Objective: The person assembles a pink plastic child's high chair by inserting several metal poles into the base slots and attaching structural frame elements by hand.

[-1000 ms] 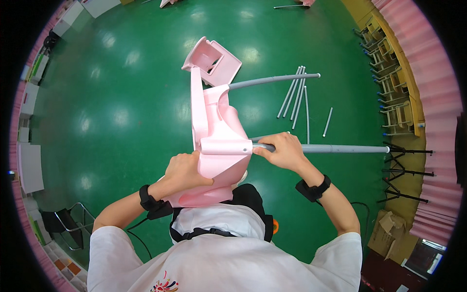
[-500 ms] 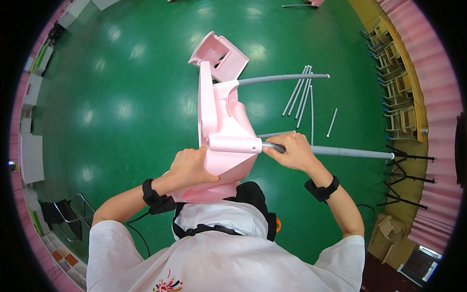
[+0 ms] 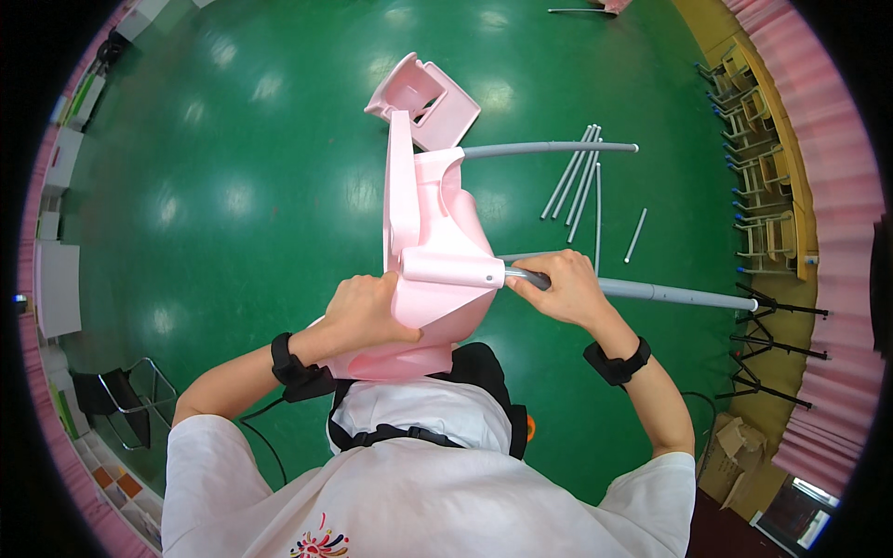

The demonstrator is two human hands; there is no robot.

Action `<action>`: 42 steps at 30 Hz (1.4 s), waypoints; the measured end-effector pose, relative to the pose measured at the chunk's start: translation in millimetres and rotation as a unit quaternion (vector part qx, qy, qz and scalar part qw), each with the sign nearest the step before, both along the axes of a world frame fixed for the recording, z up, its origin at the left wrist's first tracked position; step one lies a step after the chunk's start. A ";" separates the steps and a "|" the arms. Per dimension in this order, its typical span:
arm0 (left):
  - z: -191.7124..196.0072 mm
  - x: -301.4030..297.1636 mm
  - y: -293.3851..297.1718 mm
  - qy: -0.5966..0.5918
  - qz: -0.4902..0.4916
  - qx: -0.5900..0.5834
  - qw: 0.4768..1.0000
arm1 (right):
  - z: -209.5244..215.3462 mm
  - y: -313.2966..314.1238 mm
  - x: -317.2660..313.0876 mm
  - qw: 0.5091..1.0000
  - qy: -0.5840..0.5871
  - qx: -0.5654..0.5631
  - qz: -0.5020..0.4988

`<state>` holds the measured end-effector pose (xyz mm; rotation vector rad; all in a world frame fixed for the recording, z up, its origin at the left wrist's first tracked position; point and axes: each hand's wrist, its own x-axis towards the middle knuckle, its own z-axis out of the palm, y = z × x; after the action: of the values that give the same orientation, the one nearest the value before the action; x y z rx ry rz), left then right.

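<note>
1. Pink plastic chair seat [image 3: 437,242] stands on edge above the green floor [image 3: 233,186], against the person's chest.
2. Left hand [image 3: 367,312] grips its lower edge, fingers curled shut.
3. Right hand [image 3: 563,288] clamps the grey metal leg tube [image 3: 679,295] right at the seat's socket [image 3: 451,268].

open green floor [image 3: 233,205] left, loose grey tubes [image 3: 581,181] lying right of pink chair [image 3: 433,242]

Pale pink plastic chair shell [image 3: 433,251], grey metal tube [image 3: 670,294], loose grey rods [image 3: 581,181] on glossy green floor [image 3: 233,167], black wristbands [image 3: 614,363], white shirt [image 3: 419,484] with small red motif, pink pleated curtain [image 3: 828,186], yellow floor edge [image 3: 744,74]
</note>
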<state>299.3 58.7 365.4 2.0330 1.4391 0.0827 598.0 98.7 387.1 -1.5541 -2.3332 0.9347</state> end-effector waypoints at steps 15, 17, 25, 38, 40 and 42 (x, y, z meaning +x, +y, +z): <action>2.2 1.9 0.0 0.009 0.001 -0.016 1.000 | 5.2 -2.3 -6.2 1.000 0.022 -0.004 -0.007; 2.3 2.3 0.1 0.006 0.000 -0.020 1.000 | 4.7 0.5 -2.2 0.999 0.027 -0.021 0.005; 9.1 7.2 -0.3 0.022 -0.005 -0.041 0.999 | 4.0 9.0 43.1 0.982 -0.075 0.052 0.165; 12.8 8.8 12.4 0.029 -0.011 -0.057 0.998 | -16.6 3.3 41.1 0.983 -0.152 0.070 0.070; 12.0 12.5 15.4 0.032 -0.020 -0.057 0.998 | -21.3 1.5 48.8 0.985 -0.147 0.067 0.065; 7.4 18.2 21.6 0.037 -0.036 -0.058 0.997 | -34.6 4.3 56.7 0.981 -0.163 0.073 0.070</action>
<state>317.5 80.3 372.8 2.0100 1.3798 -0.1047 654.7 103.1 352.5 -1.6036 -2.6944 0.5488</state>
